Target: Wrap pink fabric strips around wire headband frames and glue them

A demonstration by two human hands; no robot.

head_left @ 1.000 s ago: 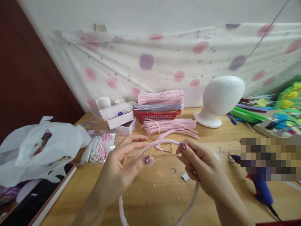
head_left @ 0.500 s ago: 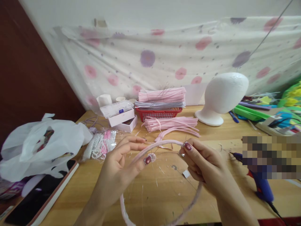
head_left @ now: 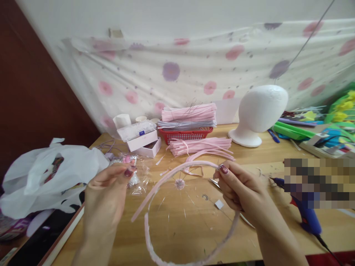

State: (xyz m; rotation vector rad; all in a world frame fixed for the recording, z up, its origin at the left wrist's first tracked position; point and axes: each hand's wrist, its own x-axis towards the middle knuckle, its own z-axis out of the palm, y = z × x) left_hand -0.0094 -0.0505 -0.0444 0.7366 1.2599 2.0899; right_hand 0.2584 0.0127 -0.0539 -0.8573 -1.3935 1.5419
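Note:
My right hand [head_left: 241, 188] pinches a pink-wrapped hoop [head_left: 148, 236] at its upper right, thumb on top. From that grip a fuzzy pink strip [head_left: 169, 175] runs left over the hoop, its loose end hanging outside the ring at the left. My left hand [head_left: 107, 195] is apart from the hoop, thumb and fingertips pressed together; whatever may be between them is too small to make out. A small round pink bead-like piece [head_left: 179, 184] lies on the table, seen through the hoop. A shiny metal piece [head_left: 215, 182] shows beside my right hand, mostly hidden.
Bundled pink strips [head_left: 199, 146] lie before a red basket [head_left: 185, 136] with more strips on top. A white foam head [head_left: 260, 111] stands behind; a blue glue gun [head_left: 307, 218] lies right. On the left are a plastic bag [head_left: 50, 173] and white boxes [head_left: 142, 142].
My left hand has let go of the strip and moved left, its fingers closing together. The strip's end now hangs free. My right hand keeps its grip on the hoop.

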